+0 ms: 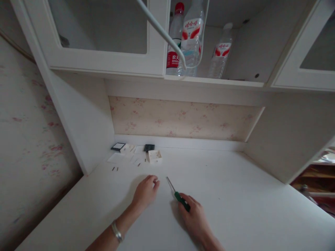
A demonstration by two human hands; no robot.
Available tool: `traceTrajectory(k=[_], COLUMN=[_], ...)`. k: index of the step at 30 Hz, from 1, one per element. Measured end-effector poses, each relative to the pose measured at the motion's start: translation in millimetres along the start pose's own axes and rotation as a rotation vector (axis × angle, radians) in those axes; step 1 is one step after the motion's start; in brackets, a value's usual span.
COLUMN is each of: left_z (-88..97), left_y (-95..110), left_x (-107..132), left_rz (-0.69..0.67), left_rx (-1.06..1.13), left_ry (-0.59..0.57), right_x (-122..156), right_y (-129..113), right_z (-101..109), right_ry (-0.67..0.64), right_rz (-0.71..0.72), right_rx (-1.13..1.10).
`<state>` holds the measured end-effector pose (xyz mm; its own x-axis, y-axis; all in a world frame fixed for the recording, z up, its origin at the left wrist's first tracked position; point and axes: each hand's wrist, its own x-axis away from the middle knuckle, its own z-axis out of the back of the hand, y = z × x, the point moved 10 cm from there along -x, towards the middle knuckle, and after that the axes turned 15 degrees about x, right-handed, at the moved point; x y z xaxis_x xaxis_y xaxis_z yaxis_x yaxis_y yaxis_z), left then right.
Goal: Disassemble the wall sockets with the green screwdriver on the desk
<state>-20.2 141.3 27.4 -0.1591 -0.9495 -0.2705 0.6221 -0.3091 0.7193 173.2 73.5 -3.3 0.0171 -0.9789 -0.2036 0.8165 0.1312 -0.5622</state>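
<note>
My right hand [195,214] is closed around the green handle of a screwdriver [179,197], its thin metal shaft pointing up and to the left. To its left, my left hand [146,190] hovers over or rests on the white desktop [230,181], fingers curled in and thumb near the fingertips. Whatever those fingers may hold is too small to make out. Beyond the left hand stands a small white square box [155,156], open at the top. A dark square piece [149,147] lies just behind it, and several small dark screws [115,169] are scattered nearby.
A dark-framed panel [118,146] and pale flat pieces [116,158] lie in the back left corner. Overhead, a cabinet [214,82] holds plastic bottles [222,52]. A white curved rod [164,35] hangs in front of it. Side panels [81,115] flank the desk.
</note>
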Motion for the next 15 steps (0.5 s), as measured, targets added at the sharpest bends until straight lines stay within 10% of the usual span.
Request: traceTrajectory(k=[4,10,15], left_z=[-14.2,1.7,57.0], left_y=[-2,-30,-67], left_x=[53,80,95], left_rz=[0.141,0.355,0.21], left_rx=[0.357,0.654,0.352], left_ry=[-0.164,-0.006,0.207], right_x=[3,21,29], right_y=[-27,-125,-98], right_z=[-19,-39,-60], right_ry=[-0.091,-0.298,-0.352], right_rz=[-0.088,0.253,0.072], right_rx=[-0.241,-0.507,-0.46])
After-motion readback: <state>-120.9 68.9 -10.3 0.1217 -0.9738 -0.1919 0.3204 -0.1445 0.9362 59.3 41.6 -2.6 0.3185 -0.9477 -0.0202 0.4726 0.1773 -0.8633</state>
